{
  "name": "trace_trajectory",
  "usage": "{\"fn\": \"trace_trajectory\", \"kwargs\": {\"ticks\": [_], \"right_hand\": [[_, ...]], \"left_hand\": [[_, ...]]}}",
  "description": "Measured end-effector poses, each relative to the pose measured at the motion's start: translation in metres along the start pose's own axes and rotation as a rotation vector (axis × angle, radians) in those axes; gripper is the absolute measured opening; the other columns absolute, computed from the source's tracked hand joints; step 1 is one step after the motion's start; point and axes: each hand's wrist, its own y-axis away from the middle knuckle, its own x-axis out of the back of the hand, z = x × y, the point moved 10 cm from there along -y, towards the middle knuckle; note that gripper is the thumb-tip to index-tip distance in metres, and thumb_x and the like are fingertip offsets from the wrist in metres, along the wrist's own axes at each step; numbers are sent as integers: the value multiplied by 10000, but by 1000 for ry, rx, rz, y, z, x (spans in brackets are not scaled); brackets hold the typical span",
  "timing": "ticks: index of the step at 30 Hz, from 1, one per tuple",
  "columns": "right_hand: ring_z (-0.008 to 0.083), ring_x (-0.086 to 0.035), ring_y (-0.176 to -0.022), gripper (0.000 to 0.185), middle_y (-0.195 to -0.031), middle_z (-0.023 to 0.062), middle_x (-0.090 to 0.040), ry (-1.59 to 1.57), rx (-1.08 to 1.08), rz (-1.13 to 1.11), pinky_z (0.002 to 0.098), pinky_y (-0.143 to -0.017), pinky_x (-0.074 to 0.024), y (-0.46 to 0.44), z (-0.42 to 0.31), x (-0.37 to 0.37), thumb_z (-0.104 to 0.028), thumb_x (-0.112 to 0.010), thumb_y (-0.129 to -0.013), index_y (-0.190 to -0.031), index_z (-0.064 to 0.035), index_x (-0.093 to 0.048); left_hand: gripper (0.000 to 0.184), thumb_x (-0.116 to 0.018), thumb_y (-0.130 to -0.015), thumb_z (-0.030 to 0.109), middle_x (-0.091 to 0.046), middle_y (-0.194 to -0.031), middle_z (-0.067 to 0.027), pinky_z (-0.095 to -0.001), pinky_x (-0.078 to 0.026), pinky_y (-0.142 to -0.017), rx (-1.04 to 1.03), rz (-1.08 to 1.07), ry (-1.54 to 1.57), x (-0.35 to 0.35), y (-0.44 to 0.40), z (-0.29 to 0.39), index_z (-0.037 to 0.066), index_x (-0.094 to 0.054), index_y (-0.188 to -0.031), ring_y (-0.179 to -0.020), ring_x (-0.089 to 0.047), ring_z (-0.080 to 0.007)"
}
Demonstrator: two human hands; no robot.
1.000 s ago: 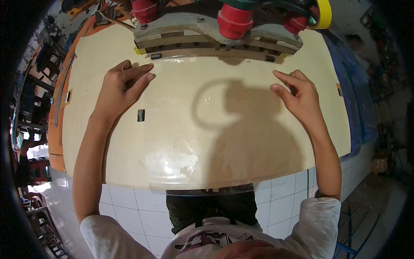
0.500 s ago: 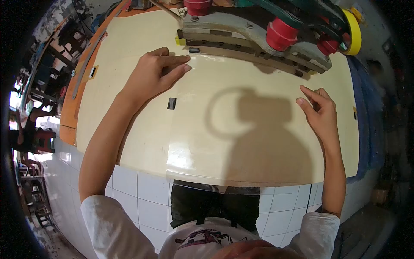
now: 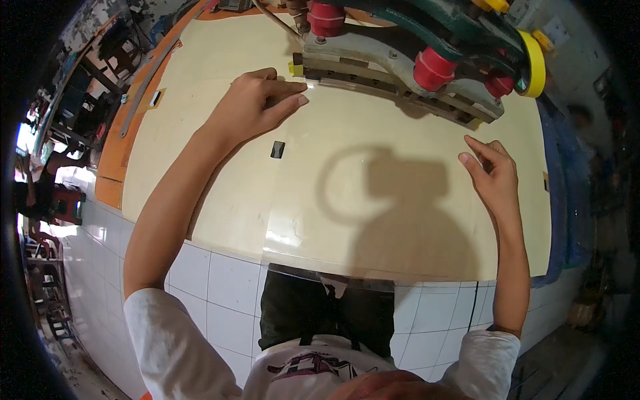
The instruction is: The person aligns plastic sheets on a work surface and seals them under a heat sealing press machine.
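Observation:
My left hand (image 3: 257,103) rests palm down on the clear plastic sheet (image 3: 313,230) near its upper left part. Its thumb and index finger reach toward the left end of the machine's long bar (image 3: 373,81), with a small gap between them. Farther right, my right hand (image 3: 495,167) is at the sheet's right side, thumb and index apart and the other fingers curled. Neither hand visibly holds anything. Cream-coloured board (image 3: 220,60) lies under the sheet. A small black piece (image 3: 277,149) sits below my left hand.
The machine's green arm (image 3: 427,30) carries red knobs (image 3: 434,69) and a yellow ring (image 3: 533,65). Orange wood (image 3: 110,190) shows at the left, blue sheeting (image 3: 560,220) at the right. Small dark pieces lie at the board's left (image 3: 156,98) and right (image 3: 546,181) edges.
The view has turned, shifting the table and machine right in the picture. The bar sits closer to my left fingertips, and the two small dark pieces along its front no longer show.

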Motion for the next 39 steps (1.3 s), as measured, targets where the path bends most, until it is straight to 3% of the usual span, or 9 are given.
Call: {"fn": "trace_trajectory", "kwargs": {"ticks": [14, 17, 20, 22, 25, 27, 31, 35, 39], "right_hand": [[172, -508, -660, 371, -731, 66, -525, 67, -2, -17, 324, -637, -434, 1, -7, 6, -295, -760, -827, -1137, -92, -728], [174, -524, -669, 350, -740, 75, -542, 52, 45, -42, 321, -645, -440, 2, -10, 10, -266, -753, -830, -1129, -84, -729], [160, -534, -668, 294, -756, 72, -571, -59, 111, -101, 303, -637, -443, 3, -8, 13, -199, -737, -839, -1094, -52, -732], [148, -537, -664, 257, -766, 66, -588, -139, 146, -119, 290, -627, -443, 4, -1, 27, -161, -725, -845, -1064, -26, -734], [107, -558, -660, 195, -773, 45, -620, -590, 38, -190, 254, -613, -465, 15, 15, 52, -124, -694, -875, -936, 60, -713], [109, -577, -684, 200, -790, 52, -635, -460, 14, -145, 255, -632, -479, 18, 28, 91, -129, -692, -879, -947, 59, -711], [107, -590, -734, 238, -868, 72, -678, -181, -165, -77, 255, -656, -466, 34, 119, 145, -190, -662, -922, -993, 31, -712], [342, -663, -1063, 579, -1116, 229, -691, 524, -460, 75, 392, -895, -504, 63, 252, 220, -481, -713, -841, -1115, 28, -687], [403, -623, -1126, 779, -1182, 290, -643, 677, -719, 3, 441, -926, -492, 106, 327, 257, -574, -733, -771, -1185, 78, -630]], "left_hand": [[328, -668, -908, 263, -586, -740, -151, -370, -454, -608, -88, 17, 39, 7, 1, 7, 31, -718, -1133, -649, -567, -245], [354, -675, -904, 273, -607, -784, -156, -367, -462, -666, 2, -118, 36, 9, 6, -1, 16, -708, -1145, -720, -591, -236], [309, -712, -849, 264, -646, -831, -125, -328, -475, -704, -29, -96, 279, 38, 22, 12, -5, -719, -1000, -805, -605, -172], [194, -696, -804, 172, -637, -804, -91, -317, -467, -701, -127, -117, 290, 84, 49, 74, -16, -652, -807, -791, -600, -160], [119, -679, -768, 118, -630, -772, -82, -305, -467, -704, -86, -253, 476, 95, 128, 154, 12, -627, -758, -755, -614, -173], [113, -672, -775, 131, -636, -764, -71, -317, -464, -702, -242, -382, 564, 100, 173, 205, 26, -635, -759, -743, -618, -173], [108, -657, -789, 158, -649, -747, -49, -342, -457, -697, -900, -515, 752, 137, 249, 304, 53, -653, -761, -718, -626, -175], [114, -643, -803, 184, -661, -730, -27, -367, -450, -692, -1360, -477, 779, 173, 296, 349, 81, -671, -763, -693, -634, -177], [117, -628, -809, 193, -656, -707, -9, -371, -447, -674, -1546, -211, 799, 187, 271, 367, 99, -673, -754, -681, -639, -182]]}}
